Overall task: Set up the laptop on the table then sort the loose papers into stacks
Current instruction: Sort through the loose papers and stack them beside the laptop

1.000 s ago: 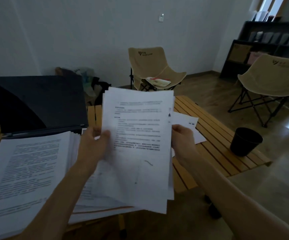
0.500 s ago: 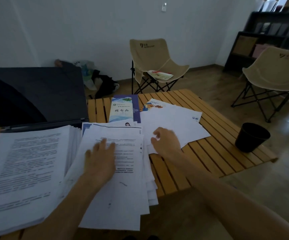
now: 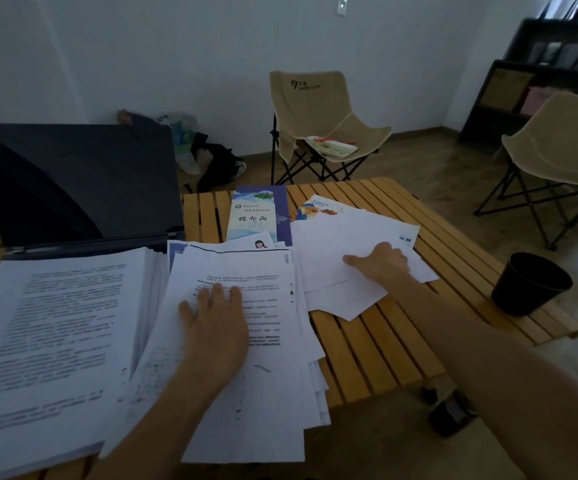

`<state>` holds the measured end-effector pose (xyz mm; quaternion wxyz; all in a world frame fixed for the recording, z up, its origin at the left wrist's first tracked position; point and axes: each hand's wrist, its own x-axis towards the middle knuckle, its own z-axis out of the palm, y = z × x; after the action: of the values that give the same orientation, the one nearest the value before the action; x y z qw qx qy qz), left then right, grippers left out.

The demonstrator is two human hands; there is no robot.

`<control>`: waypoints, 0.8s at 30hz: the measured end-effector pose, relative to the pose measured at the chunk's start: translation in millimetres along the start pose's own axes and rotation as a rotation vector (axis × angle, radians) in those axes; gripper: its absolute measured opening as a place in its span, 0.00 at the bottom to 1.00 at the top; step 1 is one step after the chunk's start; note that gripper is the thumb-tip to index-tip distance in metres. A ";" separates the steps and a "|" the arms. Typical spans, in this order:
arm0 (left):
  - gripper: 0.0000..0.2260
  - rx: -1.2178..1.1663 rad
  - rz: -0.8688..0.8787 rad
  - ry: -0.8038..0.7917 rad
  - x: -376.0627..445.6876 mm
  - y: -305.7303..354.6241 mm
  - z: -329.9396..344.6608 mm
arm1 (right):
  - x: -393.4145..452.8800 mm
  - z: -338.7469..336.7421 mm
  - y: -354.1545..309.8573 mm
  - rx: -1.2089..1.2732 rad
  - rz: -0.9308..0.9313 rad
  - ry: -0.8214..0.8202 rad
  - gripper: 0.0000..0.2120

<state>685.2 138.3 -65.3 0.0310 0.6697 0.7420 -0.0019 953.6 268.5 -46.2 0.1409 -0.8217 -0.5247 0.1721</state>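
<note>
Left hand (image 3: 216,318) lies flat, palm down, fingers straight and slightly spread, pressing on the middle stack of printed sheets (image 3: 246,386) at lower centre of the frame. It grips nothing. That stack is fanned and uneven, its lower edge hanging past the near edge of the slatted wooden table (image 3: 377,344).

Right hand (image 3: 382,263) is at centre right, on the loose white papers (image 3: 336,244), thumb stretched left along the sheet. Fingers are bent at the knuckles; can't tell whether they pinch a sheet or just rest on it. These papers overlap at angles, just beside the middle stack.

Laptop (image 3: 76,183) is open at upper left of the frame, screen dark and facing the camera, its base mostly hidden under the thick text stack (image 3: 55,341) at lower left.

Blue brochure (image 3: 258,216) and colourful leaflet (image 3: 318,206) lie at the far side of the table, partly tucked under the papers. Black bin (image 3: 529,284) stands on the floor at right, near the table corner. Two beige folding chairs (image 3: 318,123) sit behind the table.
</note>
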 end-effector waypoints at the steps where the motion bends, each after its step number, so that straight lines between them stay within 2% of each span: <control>1: 0.26 0.004 -0.002 0.003 0.2 0.6 0.6 | 6.3 -1.6 1.1 -0.087 -0.002 -0.020 0.43; 3: 0.26 0.019 -0.001 0.005 1.6 1.2 1.9 | 16.6 -4.0 -0.6 -0.186 -0.001 -0.054 0.47; 5: 0.26 0.040 0.006 0.002 2.1 1.5 3.1 | 27.3 -8.1 -2.6 -0.192 -0.011 -0.078 0.47; 10: 0.27 0.049 0.003 -0.017 1.6 2.6 0.4 | 35.7 -11.9 -6.6 -0.040 -0.087 -0.158 0.32; 12: 0.27 0.043 0.005 -0.018 0.8 3.9 -0.7 | 35.4 -11.1 -8.0 -0.089 -0.063 -0.121 0.35; 15: 0.26 0.000 -0.004 0.033 -0.3 3.8 2.5 | 35.3 -9.9 0.0 -0.180 0.004 -0.103 0.50; 17: 0.25 -0.066 -0.012 0.081 1.2 3.8 8.3 | 35.6 -4.7 9.4 -0.195 -0.012 -0.108 0.53; 21: 0.24 -0.150 -0.022 0.149 8.0 5.5 16.6 | 28.0 3.7 18.6 -0.172 -0.072 -0.051 0.51; 24: 0.23 -0.169 -0.041 0.148 8.4 6.6 14.8 | 20.4 7.9 19.7 -0.159 -0.130 -0.029 0.45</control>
<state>691.6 146.7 -80.2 0.0323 0.6476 0.7533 0.1095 974.1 279.4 -64.2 0.0786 -0.7920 -0.5907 0.1324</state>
